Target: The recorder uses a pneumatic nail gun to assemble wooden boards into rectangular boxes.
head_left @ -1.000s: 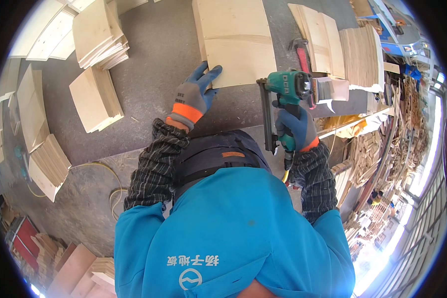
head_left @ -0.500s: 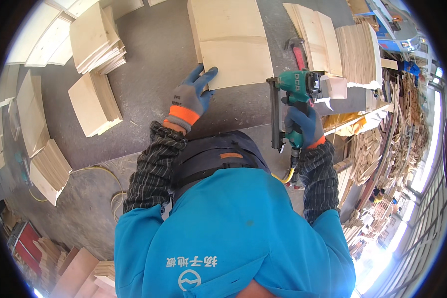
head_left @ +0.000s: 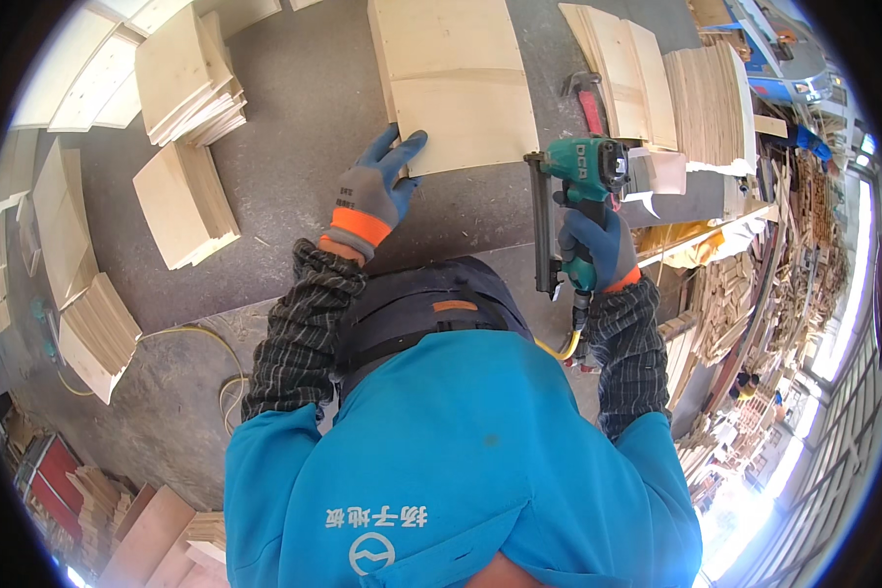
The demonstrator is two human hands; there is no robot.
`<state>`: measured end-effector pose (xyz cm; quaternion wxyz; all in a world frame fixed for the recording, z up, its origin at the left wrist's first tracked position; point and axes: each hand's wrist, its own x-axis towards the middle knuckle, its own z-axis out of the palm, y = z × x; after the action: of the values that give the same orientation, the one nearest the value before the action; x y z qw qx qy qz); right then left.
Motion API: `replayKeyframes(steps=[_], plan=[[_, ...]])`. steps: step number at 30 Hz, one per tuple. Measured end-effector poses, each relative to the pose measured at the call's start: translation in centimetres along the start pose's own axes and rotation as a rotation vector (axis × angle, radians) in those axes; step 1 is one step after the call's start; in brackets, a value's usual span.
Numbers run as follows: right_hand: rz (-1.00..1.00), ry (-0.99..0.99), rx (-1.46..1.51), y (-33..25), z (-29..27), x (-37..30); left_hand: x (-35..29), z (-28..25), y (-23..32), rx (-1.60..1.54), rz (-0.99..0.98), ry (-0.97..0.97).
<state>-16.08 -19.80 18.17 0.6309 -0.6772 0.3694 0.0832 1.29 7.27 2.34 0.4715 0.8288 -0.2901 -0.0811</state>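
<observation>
My right hand (head_left: 601,245), in a blue-and-grey glove with an orange cuff, is wrapped round the handle of a teal pneumatic nail gun (head_left: 578,169). The gun's long black magazine stands to the left of the handle, and a yellow air hose runs from its lower end. Left of it, my gloved left hand (head_left: 374,196) has its fingers spread at the near left corner of a pale plywood box (head_left: 461,98). Those fingertips reach the corner and hold nothing I can make out. The gun's nose is just right of the box, apart from it.
A hammer (head_left: 588,103) with a red handle lies right of the box, beside stacked plywood boards (head_left: 710,108). More board stacks (head_left: 181,201) stand on the left of the dark worktable (head_left: 294,98). A yellow hose (head_left: 211,335) trails over the floor at left.
My left hand has shifted very slightly left at the box corner. The nail gun and my right hand have hardly moved.
</observation>
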Motion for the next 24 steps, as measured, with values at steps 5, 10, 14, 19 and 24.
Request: replayKeyframes(steps=[5,10,14,19,24], plan=[[0.010,-0.002,0.004,0.2,-0.3,-0.2,-0.4,0.3,0.2,0.020,0.003,0.051],[-0.003,0.013,0.005,0.4,-0.2,-0.5,-0.4,0.3,0.2,0.023,0.017,0.046],[-0.048,0.005,0.036,1.2,-1.6,0.1,-0.4,0.0,-0.1,0.032,0.002,0.031],[-0.100,0.289,-0.153,6.1,-5.9,4.3,0.1,0.0,-0.4,0.053,0.006,0.017],[-0.247,0.516,-0.815,12.0,-8.5,11.4,0.7,-1.5,1.2,0.071,0.023,-0.029]])
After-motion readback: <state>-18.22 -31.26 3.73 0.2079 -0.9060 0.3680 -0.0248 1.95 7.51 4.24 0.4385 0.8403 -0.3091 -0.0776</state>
